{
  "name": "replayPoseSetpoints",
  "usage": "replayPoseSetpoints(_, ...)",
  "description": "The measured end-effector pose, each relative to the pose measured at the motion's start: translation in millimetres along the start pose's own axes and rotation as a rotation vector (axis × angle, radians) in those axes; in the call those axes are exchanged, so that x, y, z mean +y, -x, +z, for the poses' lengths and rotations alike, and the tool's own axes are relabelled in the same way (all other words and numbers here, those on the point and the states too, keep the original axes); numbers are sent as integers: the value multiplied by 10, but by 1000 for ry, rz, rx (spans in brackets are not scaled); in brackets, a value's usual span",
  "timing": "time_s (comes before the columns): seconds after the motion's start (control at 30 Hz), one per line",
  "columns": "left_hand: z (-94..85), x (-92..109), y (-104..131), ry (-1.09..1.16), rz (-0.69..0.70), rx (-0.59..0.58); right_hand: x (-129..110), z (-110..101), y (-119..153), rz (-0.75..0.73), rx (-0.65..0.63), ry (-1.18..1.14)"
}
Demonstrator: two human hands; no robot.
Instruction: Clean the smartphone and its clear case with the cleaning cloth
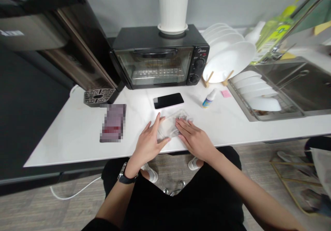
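A clear, thin plastic piece that looks like a phone case (pixel 168 127) lies flat near the counter's front edge, between my hands. My left hand (pixel 150 139) brackets its left end, thumb along the near edge and forefinger along the far edge. Across its right part my right hand (pixel 195 138) rests with fingers stretched out and close together. Something pale and greyish shows around those fingertips; I cannot tell whether it belongs to the case. Just behind is a phone (pixel 168 101), dark screen up. To the right a small white spray bottle (pixel 209 98) stands upright.
A black toaster oven (pixel 157 65) stands behind, bearing a white pot (pixel 173 7). A drinks dispenser (pixel 100 94) and a pixelated flat item (pixel 113 123) are at left. White plates (pixel 227 62), a pink note (pixel 226 93) and a sink (pixel 297 113) with bowls are at right.
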State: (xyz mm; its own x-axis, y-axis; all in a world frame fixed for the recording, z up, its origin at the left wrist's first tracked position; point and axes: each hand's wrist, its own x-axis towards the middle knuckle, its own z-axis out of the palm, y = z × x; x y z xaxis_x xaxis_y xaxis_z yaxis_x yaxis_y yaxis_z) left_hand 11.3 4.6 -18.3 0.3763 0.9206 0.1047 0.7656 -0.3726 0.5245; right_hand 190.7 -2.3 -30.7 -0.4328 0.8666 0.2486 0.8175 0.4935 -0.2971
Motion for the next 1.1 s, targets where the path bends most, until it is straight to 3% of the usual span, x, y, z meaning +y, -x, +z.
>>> replayPoseSetpoints(0.23, 11, -39, 16, -9, 10, 36, -20, 168, -194, 246, 160, 104)
replayPoseSetpoints(0.37, 8, -59, 22, -13, 18, 29, -97, 256, -225, 296, 197, 112)
replayPoseSetpoints(0.63, -10, -52, 30, -20, 27, 10, -11, 206, -159, 343, 202, 76)
replayPoseSetpoints(0.77, -6, -70, 24, -9, 27, 9, -239, 302, -236, 344, 212, 42)
replayPoseSetpoints(0.9, -1, -78, 26, -17, 18, 25, -466, 347, -324, 213, 165, -41)
replayPoseSetpoints(1.0, -9, -65, 28, -30, 12, 30, -384, 241, -320, 178, 160, -93)
replayPoseSetpoints(1.1, -21, -45, 26, -45, 17, 30, -148, 84, -269, 212, 224, -150)
